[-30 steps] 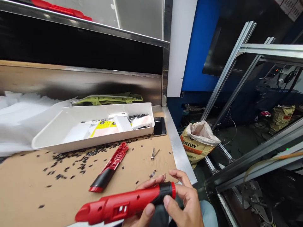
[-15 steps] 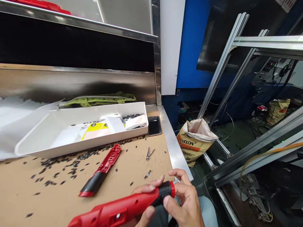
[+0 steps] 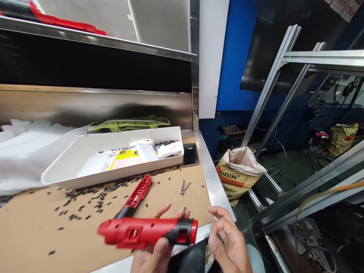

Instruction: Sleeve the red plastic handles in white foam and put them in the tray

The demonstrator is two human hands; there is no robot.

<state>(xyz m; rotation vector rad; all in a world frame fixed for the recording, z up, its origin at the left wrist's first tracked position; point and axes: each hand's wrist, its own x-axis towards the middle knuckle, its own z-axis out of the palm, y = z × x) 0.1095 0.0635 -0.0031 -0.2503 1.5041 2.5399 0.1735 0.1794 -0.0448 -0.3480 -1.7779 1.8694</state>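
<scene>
My left hand grips a red plastic tool housing with a black collar at its right end, held level over the bench's front edge. Beside that collar my right hand hovers with fingers apart, not touching it. A second red and black housing half lies on the brown cardboard mat just behind the held one. Small metal tweezers rest on the mat to the right.
A white tray with white blocks, a yellow label and black bits stands behind the mat. Small black bits are scattered over the mat. A dark phone, a green part, white foam sheets. A sack stands on the floor at right.
My right hand has come off the black collar and opened. The left hand has swung the red housing level and slightly leftward.
</scene>
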